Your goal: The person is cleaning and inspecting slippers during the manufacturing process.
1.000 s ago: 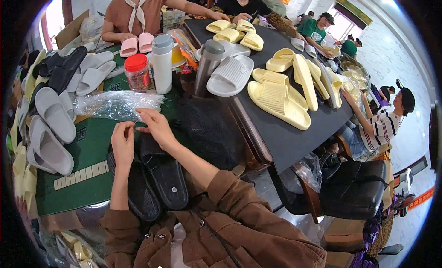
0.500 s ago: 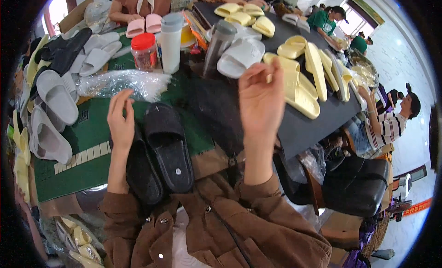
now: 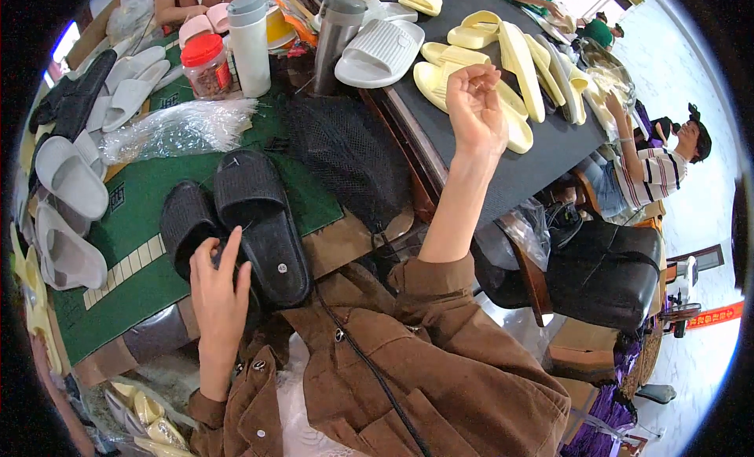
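Room on the left
You can reach between grey slippers point(image 3: 71, 178) and black slippers point(image 3: 272, 249); shiny strands point(image 3: 181, 131) block the back.

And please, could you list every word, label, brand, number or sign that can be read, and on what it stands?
I leave the wording unquoted.
White round sticker on the right black slipper: a short number, readable.
Red banner, far right: characters, small and blurred.
Green tabletop: dark characters, too small to read.
Red-lidded jar: label too small to read.
No brand is readable.
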Demonstrator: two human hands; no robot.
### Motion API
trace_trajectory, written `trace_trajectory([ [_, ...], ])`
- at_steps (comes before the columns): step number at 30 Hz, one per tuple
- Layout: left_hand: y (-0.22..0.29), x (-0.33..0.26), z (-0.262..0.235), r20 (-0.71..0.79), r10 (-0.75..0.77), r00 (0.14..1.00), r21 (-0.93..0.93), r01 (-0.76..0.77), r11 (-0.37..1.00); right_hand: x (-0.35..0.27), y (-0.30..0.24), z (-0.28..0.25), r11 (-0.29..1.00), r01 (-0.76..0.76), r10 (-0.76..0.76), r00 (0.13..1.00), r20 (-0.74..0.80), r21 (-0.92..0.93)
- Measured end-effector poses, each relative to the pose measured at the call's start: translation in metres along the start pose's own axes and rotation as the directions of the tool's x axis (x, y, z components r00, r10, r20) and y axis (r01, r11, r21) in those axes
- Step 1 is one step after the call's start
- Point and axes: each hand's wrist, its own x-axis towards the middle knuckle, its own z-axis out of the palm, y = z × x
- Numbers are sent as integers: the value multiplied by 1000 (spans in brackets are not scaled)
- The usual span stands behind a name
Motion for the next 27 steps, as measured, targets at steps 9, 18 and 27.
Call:
trace_trajectory([
  [9, 4, 1, 15, -24, -22, 999, 99, 25, 995, -6, -3, 2, 1000, -7, 8, 1000, 17, -16],
  [18, -8, 7, 34, -94, 41, 995, 247, -16, 969, -40, -61, 49, 817, 154, 134, 887, 443, -556],
  [27, -10, 13, 39, -140, 21, 990, 264, 17, 964, 43, -160, 54, -734, 199, -56, 935, 350, -649],
])
